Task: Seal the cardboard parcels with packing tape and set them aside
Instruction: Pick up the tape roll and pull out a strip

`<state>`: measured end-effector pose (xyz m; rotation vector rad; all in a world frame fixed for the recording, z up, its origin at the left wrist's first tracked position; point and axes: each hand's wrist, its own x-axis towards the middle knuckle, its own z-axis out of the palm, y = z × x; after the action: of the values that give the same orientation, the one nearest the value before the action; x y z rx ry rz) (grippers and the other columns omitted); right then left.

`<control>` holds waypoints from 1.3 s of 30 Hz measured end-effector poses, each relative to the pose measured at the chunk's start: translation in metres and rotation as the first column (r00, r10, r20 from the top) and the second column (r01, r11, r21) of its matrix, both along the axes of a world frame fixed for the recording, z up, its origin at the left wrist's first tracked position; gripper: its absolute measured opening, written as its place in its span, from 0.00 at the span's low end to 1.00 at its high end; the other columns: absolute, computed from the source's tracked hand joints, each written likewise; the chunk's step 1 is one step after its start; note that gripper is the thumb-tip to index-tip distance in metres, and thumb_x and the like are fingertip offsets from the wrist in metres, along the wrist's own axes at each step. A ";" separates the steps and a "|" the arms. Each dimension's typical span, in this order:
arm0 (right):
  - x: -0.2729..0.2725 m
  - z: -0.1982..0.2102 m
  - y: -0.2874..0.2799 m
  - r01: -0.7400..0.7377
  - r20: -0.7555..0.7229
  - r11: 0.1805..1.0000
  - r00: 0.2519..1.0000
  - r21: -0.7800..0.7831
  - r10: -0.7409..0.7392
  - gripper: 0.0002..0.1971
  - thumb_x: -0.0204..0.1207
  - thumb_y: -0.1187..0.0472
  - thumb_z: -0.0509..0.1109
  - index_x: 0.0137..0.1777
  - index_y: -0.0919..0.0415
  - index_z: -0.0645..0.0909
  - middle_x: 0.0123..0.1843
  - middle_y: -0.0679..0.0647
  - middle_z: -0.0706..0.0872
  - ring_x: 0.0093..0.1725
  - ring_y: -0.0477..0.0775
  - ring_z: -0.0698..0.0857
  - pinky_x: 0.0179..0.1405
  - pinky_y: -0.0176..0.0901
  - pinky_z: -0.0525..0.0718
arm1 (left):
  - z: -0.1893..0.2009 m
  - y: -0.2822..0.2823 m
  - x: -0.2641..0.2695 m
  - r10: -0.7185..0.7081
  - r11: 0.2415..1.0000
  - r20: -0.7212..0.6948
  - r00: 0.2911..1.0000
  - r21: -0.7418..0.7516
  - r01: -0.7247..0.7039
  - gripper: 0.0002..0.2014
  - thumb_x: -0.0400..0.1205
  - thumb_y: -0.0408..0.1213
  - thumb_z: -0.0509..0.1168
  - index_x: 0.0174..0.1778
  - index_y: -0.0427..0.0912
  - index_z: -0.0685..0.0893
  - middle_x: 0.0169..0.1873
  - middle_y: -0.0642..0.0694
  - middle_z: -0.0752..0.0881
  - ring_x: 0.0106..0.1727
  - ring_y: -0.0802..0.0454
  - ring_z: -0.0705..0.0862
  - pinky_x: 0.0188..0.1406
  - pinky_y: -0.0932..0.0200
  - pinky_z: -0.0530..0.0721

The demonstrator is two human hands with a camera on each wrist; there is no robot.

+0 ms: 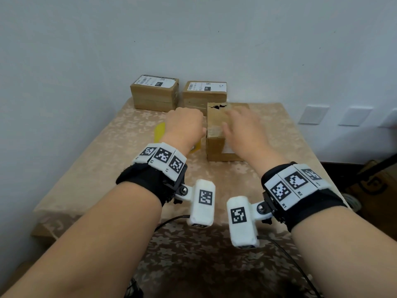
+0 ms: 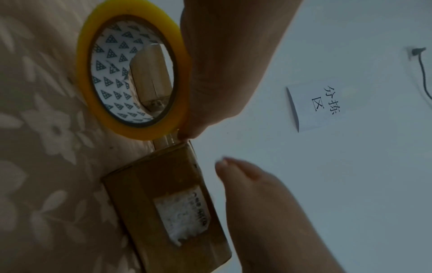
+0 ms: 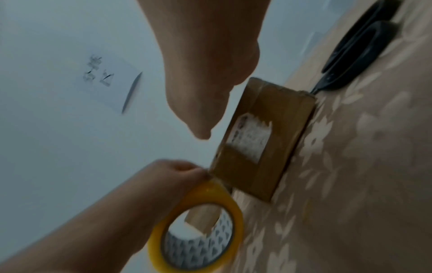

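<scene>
Head view: a tabletop (image 1: 247,179) under a beige floral cloth stands against a pale wall. At its far edge sit two cardboard parcels with white shipping labels, the left labelled parcel (image 1: 154,93) and the right labelled parcel (image 1: 204,93), just beside each other. Nearer lies a third parcel (image 1: 216,134) with a torn hole in its far top edge. The left hand (image 1: 184,127) is curled just beside that parcel's left side, with the yellow tape roll (image 1: 160,131) showing from under it. The right hand (image 1: 242,130) hovers over the parcel's top with fingers loosely spread, holding nothing; it is blurred, and I cannot tell whether it touches the cardboard

Left wrist view: the left hand (image 2: 224,61) grips the tape roll (image 2: 131,70) by its outer rim, the roll upright on edge on the cloth, its core printed with small triangles. Just beyond it the third parcel (image 2: 168,203) shows a torn white label remnant. The right hand (image 2: 268,212) reaches in with straight fingers. A paper sign (image 2: 320,103) with handwritten characters hangs on the wall

Right wrist view: the right hand (image 3: 205,77) hangs open above the third parcel (image 3: 264,140). The left hand (image 3: 163,182) pinches the tape roll (image 3: 198,236) at the parcel's near corner. Black scissors (image 3: 360,49) lie on the cloth beyond the parcel
</scene>
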<state>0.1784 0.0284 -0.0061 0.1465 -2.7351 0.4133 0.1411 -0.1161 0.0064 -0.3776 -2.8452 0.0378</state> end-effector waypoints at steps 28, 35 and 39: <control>0.024 -0.015 -0.010 -0.040 0.334 0.993 0.943 0.107 0.002 0.29 0.86 0.44 0.41 0.86 0.50 0.48 0.87 0.45 0.48 0.85 0.53 0.48 0.80 0.65 0.38 | 0.004 -0.056 0.062 -0.315 0.871 0.106 0.943 0.427 0.243 0.26 0.76 0.54 0.69 0.65 0.45 0.72 0.49 0.49 0.79 0.45 0.50 0.78 0.38 0.54 0.73; 0.022 -0.015 -0.007 -0.029 0.376 0.998 0.926 0.047 0.009 0.29 0.86 0.43 0.33 0.86 0.48 0.47 0.87 0.45 0.46 0.85 0.51 0.47 0.81 0.61 0.36 | 0.006 -0.058 0.054 -0.312 0.911 0.146 0.939 0.327 0.252 0.24 0.78 0.57 0.66 0.67 0.50 0.78 0.51 0.45 0.78 0.55 0.47 0.78 0.48 0.58 0.70; 0.018 -0.016 -0.011 -0.004 0.384 0.997 0.923 0.077 -0.026 0.28 0.86 0.44 0.36 0.86 0.49 0.48 0.87 0.46 0.47 0.85 0.52 0.48 0.80 0.63 0.37 | 0.007 -0.057 0.052 -0.316 0.923 0.168 0.934 0.282 0.262 0.23 0.79 0.54 0.67 0.68 0.48 0.80 0.60 0.46 0.81 0.62 0.48 0.78 0.51 0.62 0.68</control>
<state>0.1962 0.0172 -0.0219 0.0751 -3.1409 0.3670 0.1927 -0.1731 0.0137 -0.7834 -2.9116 -0.4501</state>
